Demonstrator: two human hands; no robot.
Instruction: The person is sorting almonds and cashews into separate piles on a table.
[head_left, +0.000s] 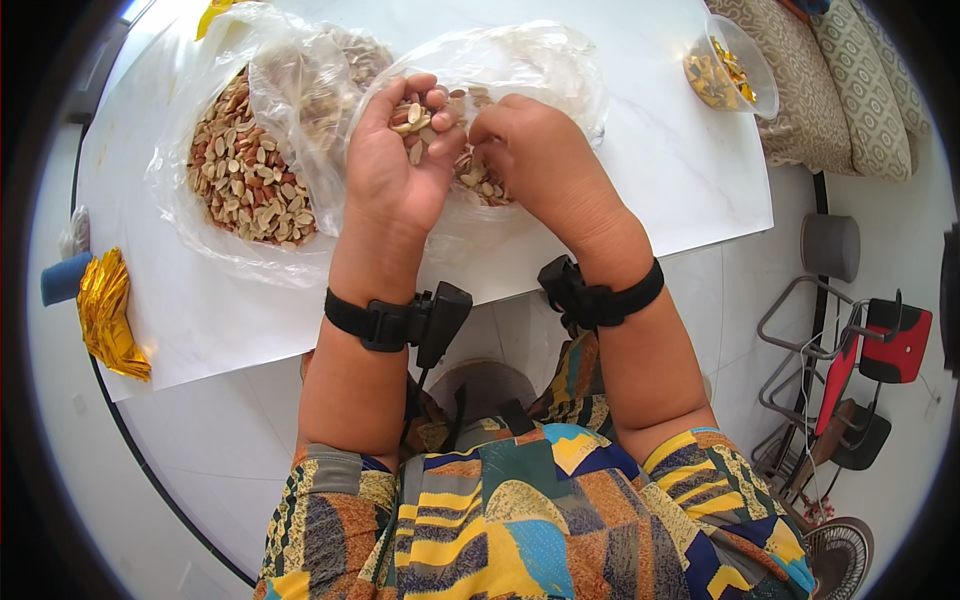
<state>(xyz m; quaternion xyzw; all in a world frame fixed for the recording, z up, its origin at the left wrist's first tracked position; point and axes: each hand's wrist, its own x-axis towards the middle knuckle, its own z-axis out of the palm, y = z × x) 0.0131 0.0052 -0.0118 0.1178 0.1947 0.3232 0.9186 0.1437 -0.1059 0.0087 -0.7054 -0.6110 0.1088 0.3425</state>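
My left hand (405, 161) is palm up with its fingers curled around a handful of split nuts (414, 120), pale and reddish-brown. Close to its right, my right hand (529, 150) bends down over more nuts (480, 180) in a clear plastic bag (517, 52); whether its fingers pinch anything is hidden. A second open plastic bag (180, 195) lies to the left, holding a large heap of the same split nuts (251, 172). Both bags rest on the white marbled table (675, 187). Each forearm wears a black strap with a device on it.
A clear plastic tub (765, 82) with small gold wrappers stands at the table's right edge, beside patterned cushions (862, 90). Gold foil sheets (112, 315) and a blue roll (66, 277) are at the left edge. Folded metal chairs (832, 337) and a fan (840, 555) are at the right.
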